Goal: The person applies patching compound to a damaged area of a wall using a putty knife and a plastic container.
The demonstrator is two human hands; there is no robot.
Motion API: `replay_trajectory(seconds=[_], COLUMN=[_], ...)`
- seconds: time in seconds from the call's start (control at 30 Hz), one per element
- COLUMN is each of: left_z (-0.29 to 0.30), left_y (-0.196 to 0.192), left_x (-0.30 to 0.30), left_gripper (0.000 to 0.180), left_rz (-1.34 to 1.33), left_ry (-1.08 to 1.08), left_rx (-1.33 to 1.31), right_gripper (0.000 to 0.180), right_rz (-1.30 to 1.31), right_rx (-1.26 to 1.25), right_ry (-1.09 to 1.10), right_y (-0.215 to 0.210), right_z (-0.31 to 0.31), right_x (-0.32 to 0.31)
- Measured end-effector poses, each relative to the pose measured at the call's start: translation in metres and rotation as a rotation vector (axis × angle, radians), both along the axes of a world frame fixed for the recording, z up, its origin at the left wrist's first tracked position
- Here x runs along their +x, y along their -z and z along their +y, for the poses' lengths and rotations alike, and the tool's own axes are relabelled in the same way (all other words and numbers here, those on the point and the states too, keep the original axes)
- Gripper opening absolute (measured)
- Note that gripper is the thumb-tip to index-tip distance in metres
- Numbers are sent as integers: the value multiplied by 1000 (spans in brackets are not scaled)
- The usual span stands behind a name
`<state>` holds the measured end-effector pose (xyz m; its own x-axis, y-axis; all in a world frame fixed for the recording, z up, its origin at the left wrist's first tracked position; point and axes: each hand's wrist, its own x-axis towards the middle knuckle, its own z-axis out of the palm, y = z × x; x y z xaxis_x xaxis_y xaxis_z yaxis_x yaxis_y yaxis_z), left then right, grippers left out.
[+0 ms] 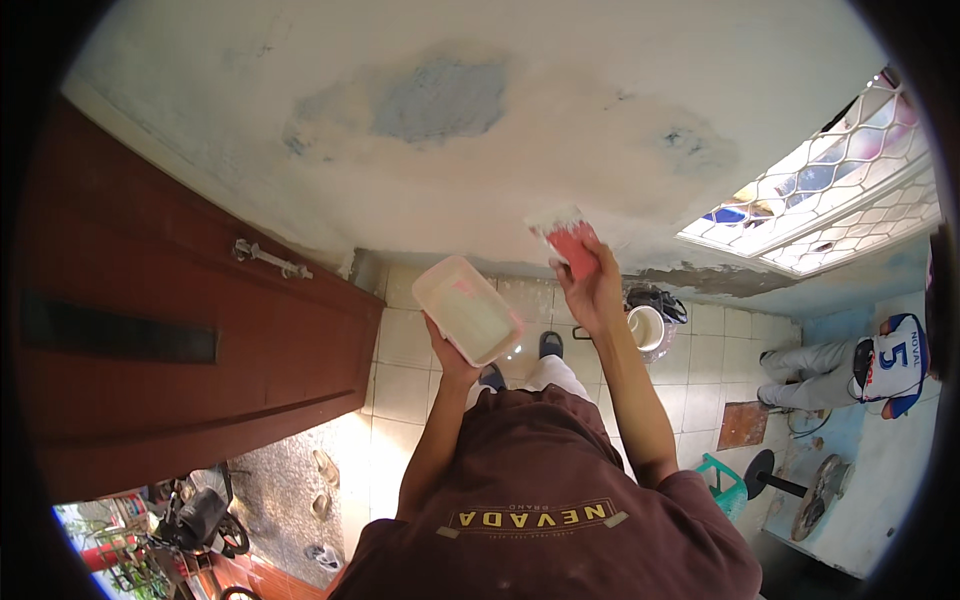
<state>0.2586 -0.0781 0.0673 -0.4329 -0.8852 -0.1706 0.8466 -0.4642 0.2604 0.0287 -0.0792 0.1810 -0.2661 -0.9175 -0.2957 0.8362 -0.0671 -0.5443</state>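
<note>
red scraper (571, 246) aslant, blade (556, 219) up-left

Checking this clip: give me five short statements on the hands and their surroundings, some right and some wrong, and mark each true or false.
1. The left hand holds a pale rectangular container. True.
2. The red scraper lies inside the container. False: the right hand holds it up, apart from the container.
3. Whitish material shows on the scraper's blade. True.
4. The brown door stands on the right side of the picture. False: it is on the left; the window with a white lattice is on the right.
5. The wall has a grey-blue patch. True.
</note>
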Motion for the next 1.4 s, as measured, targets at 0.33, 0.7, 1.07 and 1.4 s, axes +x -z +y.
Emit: replay_trajectory(seconds=[0.33,0.7,1.07,1.4], left_z=[-17,-35,-43,-25], left_y=[-2,-24,-15,-18], left_x=[-7,-30,-44,-51], left_gripper=[59,62,67,68], left_rz=[-72,-115,-140,-144], left_ry=[-214,-323,-376,-250], left_rx=[-65,-48,-8,-5], right_gripper=[45,28,32,31], right_rz=[-110,55,-182,23], right_rx=[-68,-617,-291,-488], right_ry=[30,192,81,180], right_y=[47,-150,10,-145], right_z=[-214,-144,-243,-133], right_x=[-107,-74,-112,-97])
